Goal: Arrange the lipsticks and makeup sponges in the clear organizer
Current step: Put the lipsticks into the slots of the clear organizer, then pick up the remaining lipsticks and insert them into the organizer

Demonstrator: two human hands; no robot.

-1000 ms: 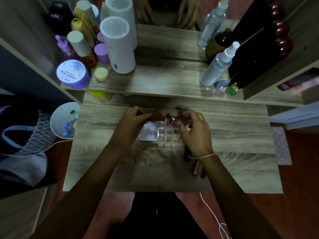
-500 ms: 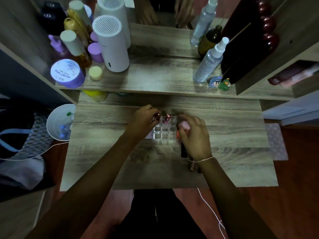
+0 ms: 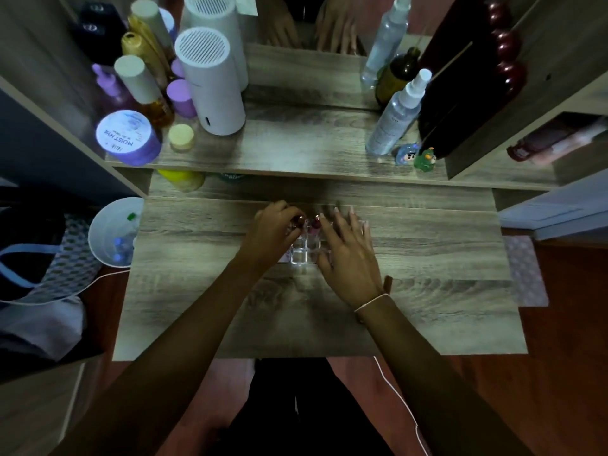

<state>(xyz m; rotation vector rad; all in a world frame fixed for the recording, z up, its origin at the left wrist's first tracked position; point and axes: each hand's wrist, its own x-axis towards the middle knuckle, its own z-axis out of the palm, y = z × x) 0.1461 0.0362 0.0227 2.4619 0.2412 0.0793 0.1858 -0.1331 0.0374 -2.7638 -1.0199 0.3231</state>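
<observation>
The clear organizer [image 3: 304,253] sits in the middle of the wooden desk [image 3: 427,258], its small square cells showing between my hands. My left hand [image 3: 273,236] is pinched on a dark red lipstick [image 3: 299,221] held upright over a back-left cell. A second lipstick [image 3: 314,225] with a pink tip stands in the cell beside it. My right hand [image 3: 348,255] lies over the right side of the organizer with fingers spread, hiding that part. A dark lipstick [image 3: 388,283] lies on the desk by my right wrist. No sponge shows now.
The raised shelf [image 3: 296,153] behind holds a white cylinder [image 3: 212,83], a purple jar [image 3: 128,138], bottles and a spray bottle [image 3: 396,118], with a mirror behind. A white bin [image 3: 108,235] stands left of the desk. A white cable [image 3: 401,399] hangs at the front edge.
My left hand moved from the organizer's left end to grip a lipstick at the back cells. My right hand let go of the pink sponge and spread flat over the right side.
</observation>
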